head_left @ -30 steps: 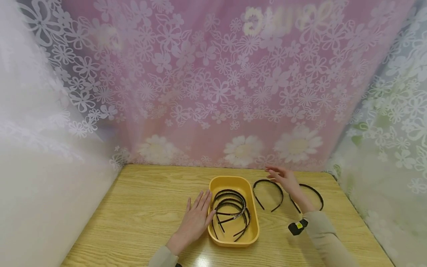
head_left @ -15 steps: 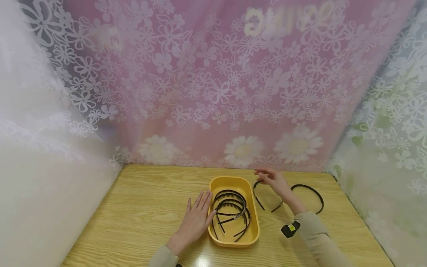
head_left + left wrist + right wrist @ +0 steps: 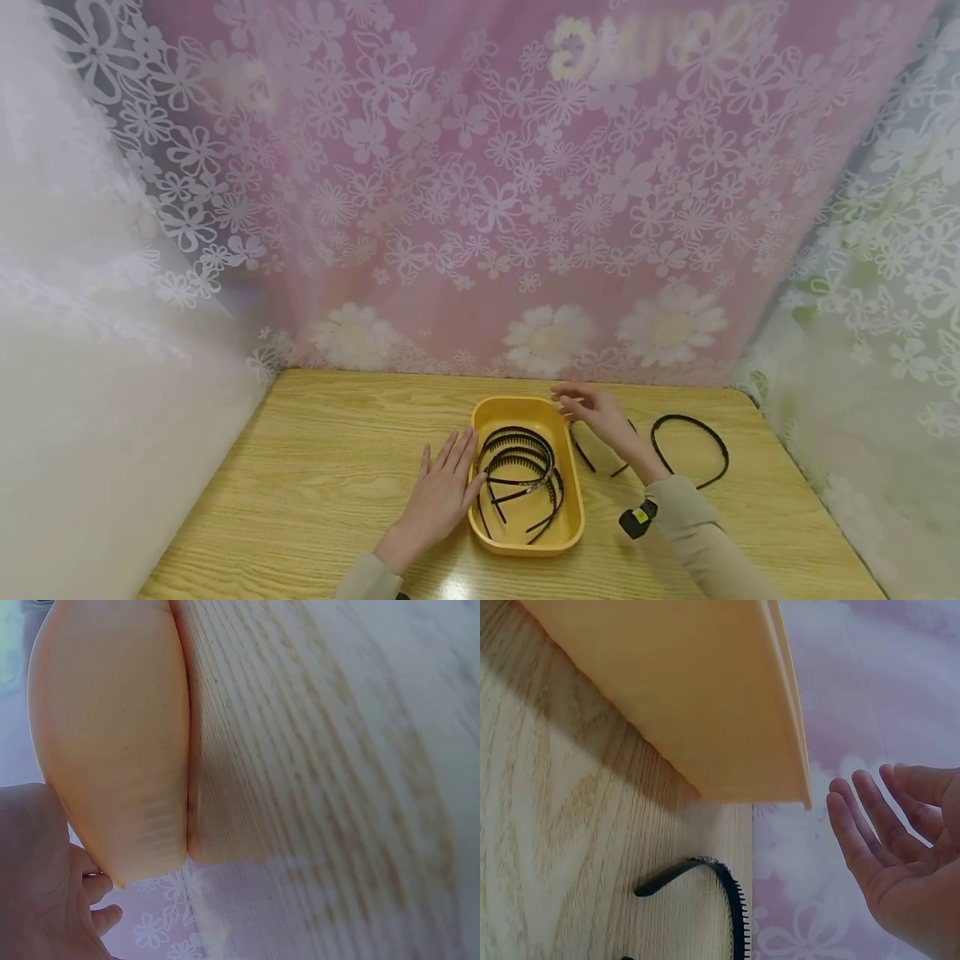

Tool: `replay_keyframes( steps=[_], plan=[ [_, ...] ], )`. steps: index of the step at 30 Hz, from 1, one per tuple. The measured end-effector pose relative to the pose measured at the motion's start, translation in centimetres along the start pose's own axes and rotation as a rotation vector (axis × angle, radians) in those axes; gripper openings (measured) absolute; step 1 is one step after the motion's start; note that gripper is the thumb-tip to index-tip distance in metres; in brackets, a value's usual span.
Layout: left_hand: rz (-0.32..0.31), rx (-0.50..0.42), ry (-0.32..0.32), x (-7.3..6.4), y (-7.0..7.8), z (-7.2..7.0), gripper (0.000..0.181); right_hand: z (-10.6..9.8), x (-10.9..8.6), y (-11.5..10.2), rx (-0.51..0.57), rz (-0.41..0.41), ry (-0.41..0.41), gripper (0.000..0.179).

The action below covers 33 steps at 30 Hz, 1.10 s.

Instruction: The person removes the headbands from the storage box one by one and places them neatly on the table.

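Several black toothed headbands (image 3: 517, 430) lie overlapping inside a yellow plastic basin (image 3: 573, 500). My left hand (image 3: 438, 492) rests with spread, straight fingers on the basin's left rim; the left wrist view shows the basin's outer wall (image 3: 112, 735) beside that hand. Near the basin's far right corner hovers my right hand (image 3: 600, 417), its fingers loosely bent and holding nothing. Beneath it one headband (image 3: 583, 454) lies on the table, partly hidden by the hand and forearm. Another headband (image 3: 726, 454) lies farther right. In the right wrist view, a headband's toothed band (image 3: 735, 900) sits below the basin wall.
The wood-grain table (image 3: 337, 442) meets a pink flowered curtain (image 3: 480, 208) along its back edge. Pale sheets hang on the left (image 3: 112, 375) and right (image 3: 885, 375). A black wrist device (image 3: 638, 518) is on the right forearm.
My right hand has moved left, from above the two headbands on the table toward the basin's far right corner. The left hand and the headbands stay where they were.
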<state>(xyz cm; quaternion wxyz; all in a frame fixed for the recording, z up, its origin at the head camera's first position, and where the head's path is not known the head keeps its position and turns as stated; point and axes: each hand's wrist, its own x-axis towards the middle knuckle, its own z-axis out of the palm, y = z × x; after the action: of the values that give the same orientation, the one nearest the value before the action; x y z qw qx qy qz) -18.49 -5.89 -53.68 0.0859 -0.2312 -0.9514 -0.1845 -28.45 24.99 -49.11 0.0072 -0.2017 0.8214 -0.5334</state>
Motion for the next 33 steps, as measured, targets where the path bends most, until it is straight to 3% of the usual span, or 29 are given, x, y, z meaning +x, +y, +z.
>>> replay_keyframes(
  steps=[7, 18, 29, 33],
  plan=[
    [-0.006, -0.004, -0.005, 0.0, 0.0, 0.0, 0.063, 1.2, 0.7, -0.4, -0.101, 0.018, -0.045, 0.034],
    [-0.024, -0.005, -0.027, 0.1, -0.1, 0.2, 0.063, 2.0, 2.0, -1.6, -0.318, -0.005, -0.199, 0.033],
    [-0.009, -0.007, -0.009, 0.0, -0.1, 0.2, 0.063, 2.9, 2.7, -2.2, -0.34, 0.108, -0.308, 0.028],
    [-0.008, -0.007, -0.006, 0.1, 0.0, 0.1, 0.063, 3.3, 2.6, -2.4, -0.409, 0.138, -0.321, 0.024]
  ],
)
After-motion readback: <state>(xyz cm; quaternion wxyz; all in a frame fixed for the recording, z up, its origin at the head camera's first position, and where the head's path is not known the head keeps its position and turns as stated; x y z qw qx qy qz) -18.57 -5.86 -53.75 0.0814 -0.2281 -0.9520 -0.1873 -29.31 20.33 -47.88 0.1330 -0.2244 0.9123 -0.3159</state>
